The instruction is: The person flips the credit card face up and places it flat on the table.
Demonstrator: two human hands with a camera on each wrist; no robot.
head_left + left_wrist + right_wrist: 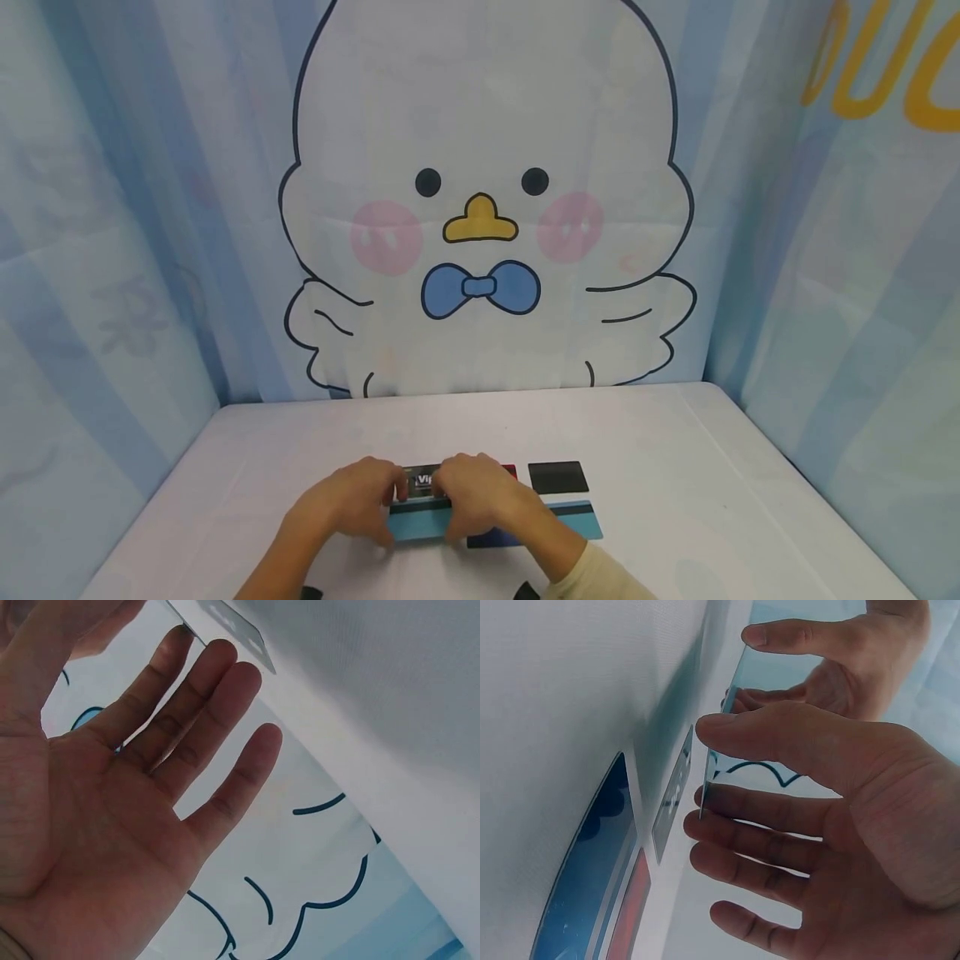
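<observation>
Raised off the table in the head view is a light blue card point(418, 525) with a dark stripe along its far edge. My left hand point(367, 500) pinches its left end between thumb and fingers. At the other end my right hand point(483, 497) pinches it, with the thumb point(727, 727) on the near face. Just beyond the raised card lies a dark card point(422, 480) marked with "Vip" lettering, partly covered by it. A red card point(512, 470) shows behind my right hand, mostly hidden.
Right of my hands, a black card point(558, 477) lies behind a second light blue card point(576, 518). A dark blue card point(493, 539) sits near my right wrist. The white table point(675, 533) meets a curtain point(480, 350) printed with a cartoon duck.
</observation>
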